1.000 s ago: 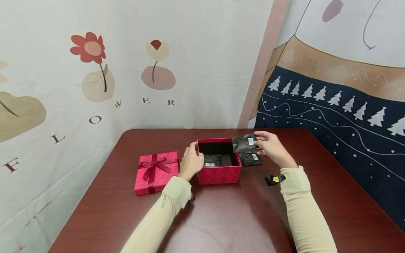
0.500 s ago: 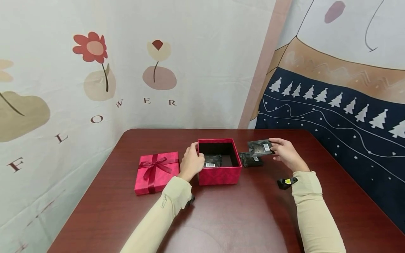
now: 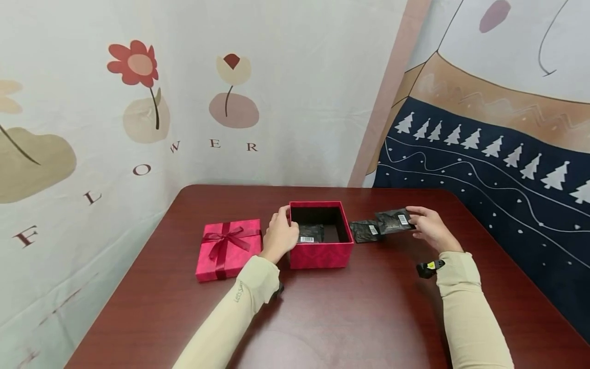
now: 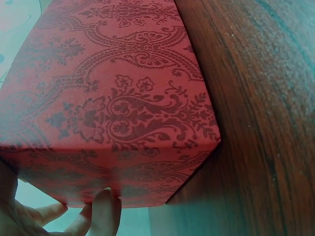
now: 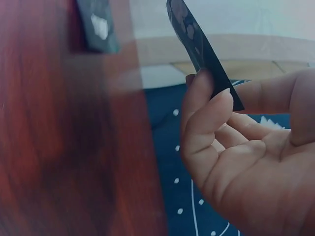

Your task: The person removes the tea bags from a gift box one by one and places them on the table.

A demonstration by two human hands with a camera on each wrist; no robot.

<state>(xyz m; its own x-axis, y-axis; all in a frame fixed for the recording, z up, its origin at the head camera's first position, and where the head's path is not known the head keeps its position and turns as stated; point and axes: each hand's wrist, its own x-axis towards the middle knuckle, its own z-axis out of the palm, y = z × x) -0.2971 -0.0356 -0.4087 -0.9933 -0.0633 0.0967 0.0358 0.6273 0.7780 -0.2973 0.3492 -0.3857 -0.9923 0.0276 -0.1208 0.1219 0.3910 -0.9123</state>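
A red patterned gift box [image 3: 321, 255] stands uncovered on the table, with a black packet [image 3: 311, 233] inside at its left. My left hand [image 3: 280, 234] grips the left wall of this box near its rim; in the left wrist view, fingertips [image 4: 106, 201] press on the box's side [image 4: 133, 167]. Between thumb and fingers, my right hand [image 3: 432, 228] pinches the edge of a second black packet [image 3: 394, 221] with a white barcode label. This packet is raised above the table in the right wrist view. A third black packet [image 3: 365, 231] lies just right of the box.
The red lid [image 3: 229, 250], tied with a dark red ribbon bow, lies left of the box. All of it sits on a brown wooden table [image 3: 350, 312]. Printed cloth [image 3: 295, 102] hangs behind the table's far edge and along the right.
My right hand has carried its packet from over the box's right rim rightwards, past the packet on the table, and a little lower. My left hand stays on the box.
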